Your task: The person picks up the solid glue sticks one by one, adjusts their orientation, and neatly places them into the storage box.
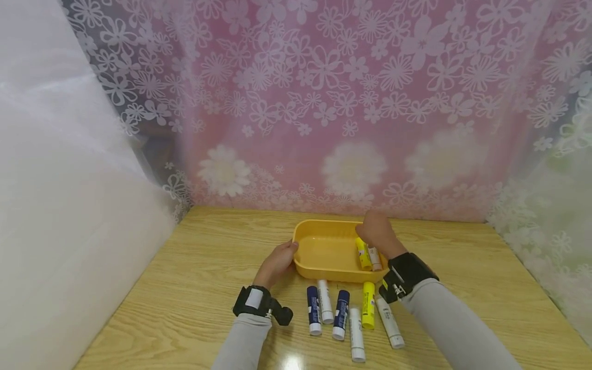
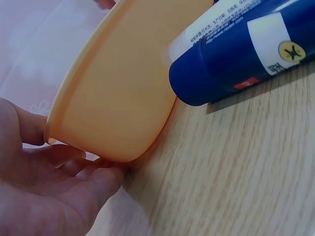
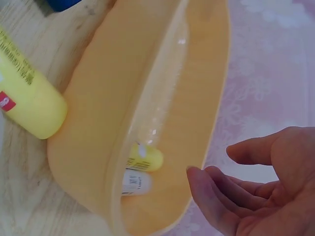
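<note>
A yellow plastic basket [image 1: 319, 272] stands on the table, with a yellow glue stick [image 1: 364, 254] and a white one [image 1: 374, 258] lying inside at its right end. My left hand [image 1: 279, 262] holds the basket's left end, thumb at the rim and fingers under it, as the left wrist view shows. Over the far right rim is my right hand [image 3: 261, 182], thumb and bent fingers apart, nothing between them. In front of the basket lie blue glue sticks [image 1: 341, 314], white ones [image 1: 356, 334] and another yellow glue stick [image 1: 368, 305].
The wood-grain table [image 1: 185, 288] reaches back to a pink floral curtain [image 1: 287, 103]. A whitish sheet [image 1: 69, 180] hangs along the left side, and a floral sheet [image 1: 550, 216] along the right. The glue sticks lie close together between my forearms.
</note>
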{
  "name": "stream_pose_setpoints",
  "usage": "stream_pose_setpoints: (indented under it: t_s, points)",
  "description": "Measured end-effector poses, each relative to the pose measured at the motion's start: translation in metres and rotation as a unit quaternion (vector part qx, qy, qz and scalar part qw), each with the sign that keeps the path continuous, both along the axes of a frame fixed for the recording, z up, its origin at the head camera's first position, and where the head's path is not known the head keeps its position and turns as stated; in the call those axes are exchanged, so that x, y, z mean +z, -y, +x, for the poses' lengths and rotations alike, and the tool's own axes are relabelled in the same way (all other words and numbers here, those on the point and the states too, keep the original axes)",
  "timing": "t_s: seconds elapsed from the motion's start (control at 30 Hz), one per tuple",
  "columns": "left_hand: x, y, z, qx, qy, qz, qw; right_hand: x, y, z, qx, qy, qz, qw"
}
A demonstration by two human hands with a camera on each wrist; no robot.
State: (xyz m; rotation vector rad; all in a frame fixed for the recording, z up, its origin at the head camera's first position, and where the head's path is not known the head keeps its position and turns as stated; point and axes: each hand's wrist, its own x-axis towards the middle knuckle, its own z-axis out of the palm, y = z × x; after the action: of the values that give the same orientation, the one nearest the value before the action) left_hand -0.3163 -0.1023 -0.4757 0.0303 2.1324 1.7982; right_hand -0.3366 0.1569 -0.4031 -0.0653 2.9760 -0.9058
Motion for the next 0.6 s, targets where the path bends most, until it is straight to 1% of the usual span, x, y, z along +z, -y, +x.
stream_pose_setpoints:
  t_s: [0.2, 0.3, 0.43, 0.6]
  points:
    - [0.000, 0.001, 0.001, -0.003, -0.003, 0.003, 1.0000, 0.011, 0.003, 0.008, -0.001, -0.016, 0.029, 0.999]
    - [0.000, 0.000, 0.001, -0.002, 0.000, 0.004, 1.0000, 0.015, 0.003, 0.013, -0.011, -0.025, 0.041, 0.999]
    - [0.000, 0.000, 0.001, 0.000, 0.003, 0.001, 1.0000, 0.022, 0.001, 0.019, -0.021, -0.023, 0.043, 0.999]
    - [0.000, 0.000, 0.000, -0.004, 0.003, 0.009, 0.9999, 0.029, -0.002, 0.028, -0.019, -0.031, 0.035, 0.999]
